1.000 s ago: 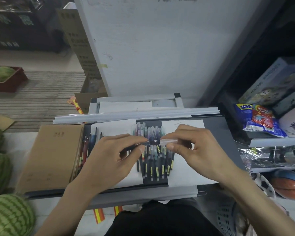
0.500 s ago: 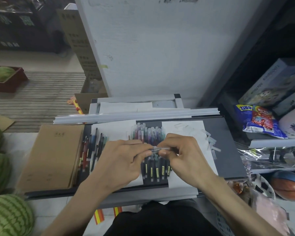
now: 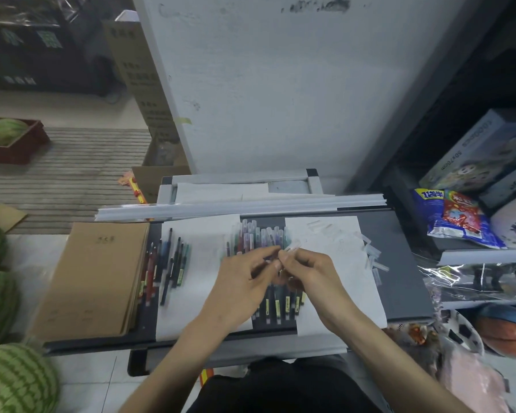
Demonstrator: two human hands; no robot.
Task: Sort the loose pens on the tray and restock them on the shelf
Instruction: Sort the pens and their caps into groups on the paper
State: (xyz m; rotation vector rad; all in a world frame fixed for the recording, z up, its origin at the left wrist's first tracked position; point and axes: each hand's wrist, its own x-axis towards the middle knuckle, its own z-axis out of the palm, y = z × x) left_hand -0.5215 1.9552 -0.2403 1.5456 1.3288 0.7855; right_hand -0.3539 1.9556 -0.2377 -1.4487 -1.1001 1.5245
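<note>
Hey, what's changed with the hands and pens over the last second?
The left hand moved right and the right hand moved left; they now meet, both pinching the same clear-capped pen. The laid-out pens, notebook and tray stayed put.

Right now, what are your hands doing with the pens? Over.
Left hand and right hand pinch one clear-capped pen together. Pen row lies beneath on the tray. Loose caps off to the right, nothing blocking.
</note>
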